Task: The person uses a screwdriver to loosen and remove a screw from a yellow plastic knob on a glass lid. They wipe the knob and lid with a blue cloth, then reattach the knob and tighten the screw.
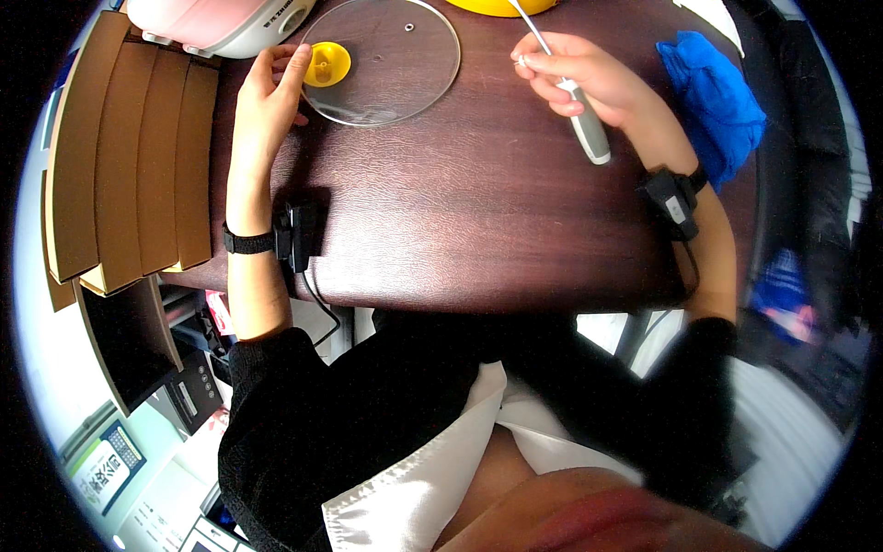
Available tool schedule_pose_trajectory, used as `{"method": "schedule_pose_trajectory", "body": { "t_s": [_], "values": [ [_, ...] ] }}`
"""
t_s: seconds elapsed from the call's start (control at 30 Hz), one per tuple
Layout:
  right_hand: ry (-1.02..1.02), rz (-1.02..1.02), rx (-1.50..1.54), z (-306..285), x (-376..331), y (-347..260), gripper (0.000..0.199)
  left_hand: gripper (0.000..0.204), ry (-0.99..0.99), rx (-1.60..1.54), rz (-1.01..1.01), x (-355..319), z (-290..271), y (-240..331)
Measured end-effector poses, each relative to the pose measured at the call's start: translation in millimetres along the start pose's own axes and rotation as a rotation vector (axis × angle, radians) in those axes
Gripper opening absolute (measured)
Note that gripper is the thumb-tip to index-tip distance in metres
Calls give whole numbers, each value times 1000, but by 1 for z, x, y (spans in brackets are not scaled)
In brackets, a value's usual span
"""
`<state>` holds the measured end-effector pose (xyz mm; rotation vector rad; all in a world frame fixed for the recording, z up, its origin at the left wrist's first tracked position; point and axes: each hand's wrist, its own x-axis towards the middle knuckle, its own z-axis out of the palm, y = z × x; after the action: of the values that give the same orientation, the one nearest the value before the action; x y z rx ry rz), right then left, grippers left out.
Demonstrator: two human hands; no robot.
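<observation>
A round glass pot lid lies flat on the dark brown table. Beside its left rim sits a yellow knob. My left hand rests on the table with its fingertips touching that knob. My right hand grips a metal utensil with a grey and white handle; its thin shaft runs up toward a yellow bowl at the top edge. Black sensor bands are strapped on both wrists.
A white and pink appliance stands at the top left. A crumpled blue cloth lies at the right of the table. Brown cardboard panels lean along the table's left side.
</observation>
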<state>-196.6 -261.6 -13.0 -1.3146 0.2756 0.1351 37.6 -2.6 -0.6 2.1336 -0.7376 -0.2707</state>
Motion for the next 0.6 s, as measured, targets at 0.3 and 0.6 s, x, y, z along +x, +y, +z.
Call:
{"method": "schedule_pose_trajectory", "body": {
  "t_s": [0.3,0.6],
  "values": [
    [-37,16,66,-5,-1,-1,25,44,-47,-67,-5,-1,0,0],
    [-18,48,4,-4,-1,-3,23,35,-116,-202,-6,-4,0,-1]
  ]
}}
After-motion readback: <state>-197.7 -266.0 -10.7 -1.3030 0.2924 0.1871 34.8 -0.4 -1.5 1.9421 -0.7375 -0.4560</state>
